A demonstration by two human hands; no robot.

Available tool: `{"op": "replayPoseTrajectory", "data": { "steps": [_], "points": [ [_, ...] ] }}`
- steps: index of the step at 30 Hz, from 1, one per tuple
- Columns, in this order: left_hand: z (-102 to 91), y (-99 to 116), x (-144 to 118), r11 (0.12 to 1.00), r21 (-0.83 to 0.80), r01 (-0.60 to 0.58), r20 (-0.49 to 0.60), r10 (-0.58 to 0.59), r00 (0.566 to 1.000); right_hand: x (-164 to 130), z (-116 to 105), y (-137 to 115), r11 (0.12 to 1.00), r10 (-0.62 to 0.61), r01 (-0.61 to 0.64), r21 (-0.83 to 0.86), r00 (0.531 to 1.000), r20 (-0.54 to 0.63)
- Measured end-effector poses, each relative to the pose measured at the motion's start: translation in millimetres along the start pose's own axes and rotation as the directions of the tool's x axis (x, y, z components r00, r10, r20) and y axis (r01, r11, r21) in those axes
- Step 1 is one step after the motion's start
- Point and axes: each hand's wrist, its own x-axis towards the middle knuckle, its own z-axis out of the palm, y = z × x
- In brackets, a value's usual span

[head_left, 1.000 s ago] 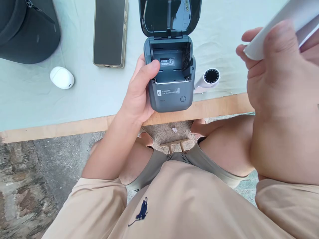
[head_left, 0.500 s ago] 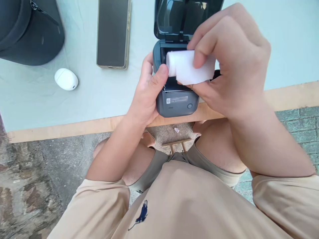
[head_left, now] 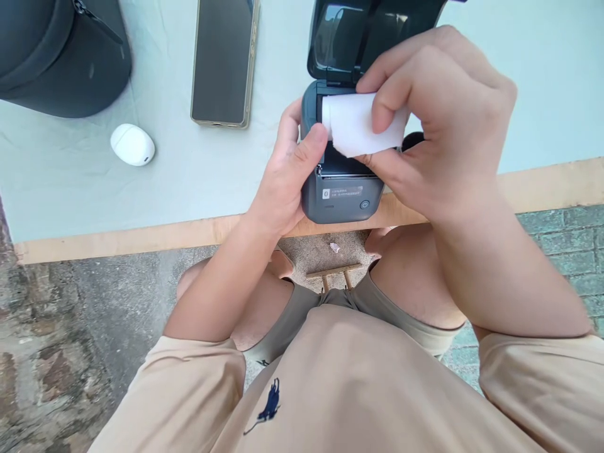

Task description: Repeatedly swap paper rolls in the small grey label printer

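A small dark grey label printer (head_left: 344,195) stands at the table's front edge with its lid (head_left: 363,38) swung up and open. My left hand (head_left: 287,176) grips the printer's left side, thumb on its top rim. My right hand (head_left: 438,119) holds a white paper roll (head_left: 353,123) between fingers and thumb, right over the printer's open paper bay. The roll hides most of the bay. Part of another roll's dark end (head_left: 413,139) shows behind my right hand.
A phone (head_left: 225,60) lies face up left of the printer. A white oval earbud case (head_left: 133,144) sits farther left, and a black bag (head_left: 56,56) fills the back left corner. The table's wooden edge (head_left: 117,236) runs below them; my knees are under it.
My right hand came in from the upper right with the white roll and brought it down onto the printer's open bay. The left hand kept its hold on the printer.
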Motion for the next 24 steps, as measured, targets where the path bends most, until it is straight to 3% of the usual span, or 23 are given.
{"op": "replayPoseTrajectory", "data": {
  "steps": [5,7,15,20,24],
  "points": [
    [5.1,3,-1,0.998,0.033,0.059,-0.099,-0.056,0.994,-3,-1,-1,0.998,-0.046,0.050,0.033,0.991,-0.127],
    [8.8,3,-1,0.998,0.029,0.047,-0.089,-0.044,0.995,-4,-2,-2,0.997,-0.049,0.058,0.056,0.986,-0.158],
    [17.2,1,-3,1.000,0.004,0.015,-0.102,-0.014,0.995,-6,-7,-4,0.998,-0.050,0.054,0.039,0.993,-0.106],
    [20.9,3,-4,1.000,0.001,0.019,-0.127,-0.019,0.992,-11,-5,0,0.988,-0.129,0.139,0.067,0.982,-0.138],
    [21.1,4,-4,0.999,0.029,0.037,-0.131,-0.033,0.991,-14,-3,-1,0.993,-0.092,0.100,0.058,0.988,-0.121]
  ]
}}
